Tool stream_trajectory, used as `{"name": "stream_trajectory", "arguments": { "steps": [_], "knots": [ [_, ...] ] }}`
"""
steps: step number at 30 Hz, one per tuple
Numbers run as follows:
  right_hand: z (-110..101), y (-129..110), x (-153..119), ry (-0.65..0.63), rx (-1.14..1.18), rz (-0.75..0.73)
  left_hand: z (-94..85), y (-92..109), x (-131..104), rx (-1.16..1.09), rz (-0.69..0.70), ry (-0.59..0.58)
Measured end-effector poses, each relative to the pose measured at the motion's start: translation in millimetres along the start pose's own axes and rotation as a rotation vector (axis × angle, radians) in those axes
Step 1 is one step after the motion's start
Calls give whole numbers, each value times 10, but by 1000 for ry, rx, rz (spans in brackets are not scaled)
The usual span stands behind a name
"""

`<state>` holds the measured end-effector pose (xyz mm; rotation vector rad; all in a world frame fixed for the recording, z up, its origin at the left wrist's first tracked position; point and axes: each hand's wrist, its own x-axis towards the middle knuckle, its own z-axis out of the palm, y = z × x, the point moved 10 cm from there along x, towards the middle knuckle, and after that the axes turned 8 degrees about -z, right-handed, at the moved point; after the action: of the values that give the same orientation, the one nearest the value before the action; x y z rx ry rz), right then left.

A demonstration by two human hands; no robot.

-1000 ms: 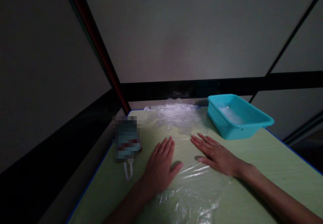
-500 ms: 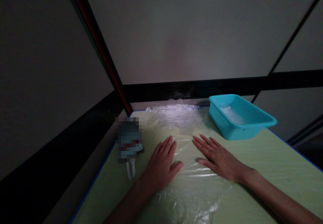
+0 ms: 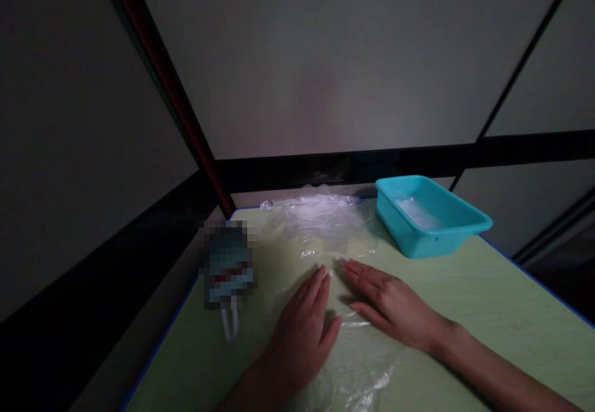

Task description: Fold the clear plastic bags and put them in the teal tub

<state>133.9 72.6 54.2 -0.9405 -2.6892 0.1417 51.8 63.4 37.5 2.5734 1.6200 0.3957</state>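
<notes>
A clear plastic bag [image 3: 353, 368] lies spread on the pale green tabletop, wrinkled toward the near side. My left hand [image 3: 304, 328] rests palm down on its left part, fingers stretched out and thumb apart. From the right, my right hand [image 3: 388, 303] lies over the bag with straight fingers angled toward the left hand. Neither hand grips anything. A small gap separates the two sets of fingertips. Just beyond them sits a pile of clear plastic bags [image 3: 320, 210] at the far edge.
A turquoise plastic basin [image 3: 432, 238] stands at the far right of the table [image 3: 493, 300], with clear plastic inside. A blurred-out item with a white loop [image 3: 229, 319] lies at the left edge. Wall panels rise behind and to the left.
Both hands have moved nearer each other, the right one slightly left, and their fingers are closer together. The view has shifted a little, so basin and pile appear farther left.
</notes>
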Motion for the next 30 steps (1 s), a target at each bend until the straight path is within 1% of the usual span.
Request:
{"name": "stream_trajectory", "arguments": {
  "steps": [3,5,7,10,14,17,20,23,25,30],
  "knots": [
    [75,-113,17,-40,55,-23,130,120,-63,-12,16,-84],
    [116,-143,25,-54,86,-23,170,158,-73,-2,31,-103],
    [142,-141,27,-56,102,-16,173,172,-60,10,54,-97],
    [177,-123,19,-57,90,-17,130,155,-20,18,72,-62],
    [214,-77,9,-50,44,1,87,122,-1,10,48,-33],
    [192,-57,16,-25,27,22,111,153,-46,-9,46,-41],
    [115,-78,29,21,43,28,153,219,-109,-21,72,-53],
    [67,-133,40,34,77,15,187,260,-141,-26,76,-84],
    [76,-163,41,18,95,10,204,267,-143,-33,60,-119],
    [124,-196,31,10,117,-10,255,321,-168,-74,83,-211]
  ]
}}
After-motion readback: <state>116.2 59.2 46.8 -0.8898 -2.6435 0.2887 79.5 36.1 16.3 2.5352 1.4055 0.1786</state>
